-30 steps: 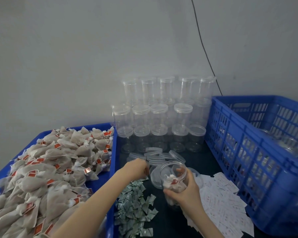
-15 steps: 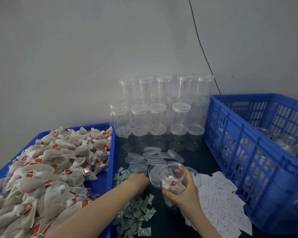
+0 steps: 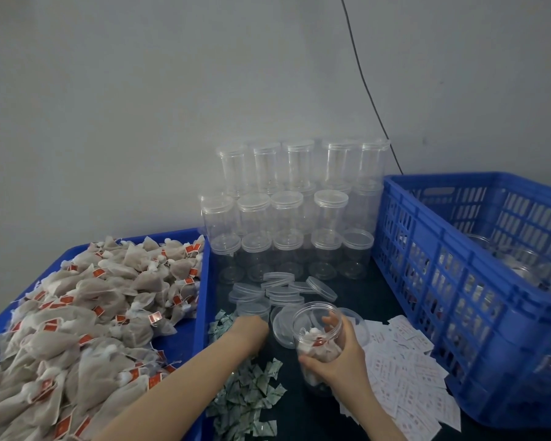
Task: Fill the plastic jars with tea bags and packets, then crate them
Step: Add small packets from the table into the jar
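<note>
A dark surface [image 3: 360,300] carries a blue tray [image 3: 201,313], stacked clear jars [image 3: 287,218], loose lids [image 3: 283,289], green packets [image 3: 252,396], white packets [image 3: 407,377] and a blue crate [image 3: 442,281].

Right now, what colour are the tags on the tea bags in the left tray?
Red-orange tags on the tea bags, clearest in the head view.

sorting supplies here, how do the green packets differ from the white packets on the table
The small green patterned packets lie heaped near the left hand; the flat white paper packets with red print are spread right of the clear plastic jar. The green ones look smaller and crumpled, the white ones larger and flatter. Both lie loose on the dark table.
</note>
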Action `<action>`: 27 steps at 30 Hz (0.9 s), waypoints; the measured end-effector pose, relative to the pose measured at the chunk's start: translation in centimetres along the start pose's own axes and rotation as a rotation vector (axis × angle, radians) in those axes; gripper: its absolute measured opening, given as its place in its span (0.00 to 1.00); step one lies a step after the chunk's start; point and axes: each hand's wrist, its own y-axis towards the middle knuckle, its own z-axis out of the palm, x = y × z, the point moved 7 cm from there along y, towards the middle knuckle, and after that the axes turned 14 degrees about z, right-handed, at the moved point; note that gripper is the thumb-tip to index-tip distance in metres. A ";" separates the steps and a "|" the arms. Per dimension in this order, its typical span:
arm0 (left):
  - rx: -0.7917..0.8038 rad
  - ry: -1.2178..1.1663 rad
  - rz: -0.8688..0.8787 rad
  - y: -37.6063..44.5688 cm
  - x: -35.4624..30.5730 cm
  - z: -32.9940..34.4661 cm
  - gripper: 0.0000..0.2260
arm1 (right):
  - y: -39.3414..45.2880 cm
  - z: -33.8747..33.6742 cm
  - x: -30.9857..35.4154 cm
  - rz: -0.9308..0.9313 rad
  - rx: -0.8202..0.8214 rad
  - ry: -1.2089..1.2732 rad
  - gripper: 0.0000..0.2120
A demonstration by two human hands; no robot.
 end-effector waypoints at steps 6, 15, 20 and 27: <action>-0.109 -0.106 -0.048 -0.5 0.8 -1.8 0.11 | -0.2 0.1 0.2 -0.001 0.004 -0.022 0.39; -0.560 -0.363 0.053 -4.1 0.8 -10.9 0.01 | 0.0 0.2 0.6 0.033 0.036 -0.005 0.41; -0.588 -0.592 0.244 -5.0 -2.4 -13.6 0.06 | -0.4 0.5 1.0 0.026 0.051 0.003 0.42; -0.264 -0.070 0.334 -2.9 -9.2 -11.5 0.09 | -0.6 -0.7 0.9 0.028 0.015 -0.019 0.43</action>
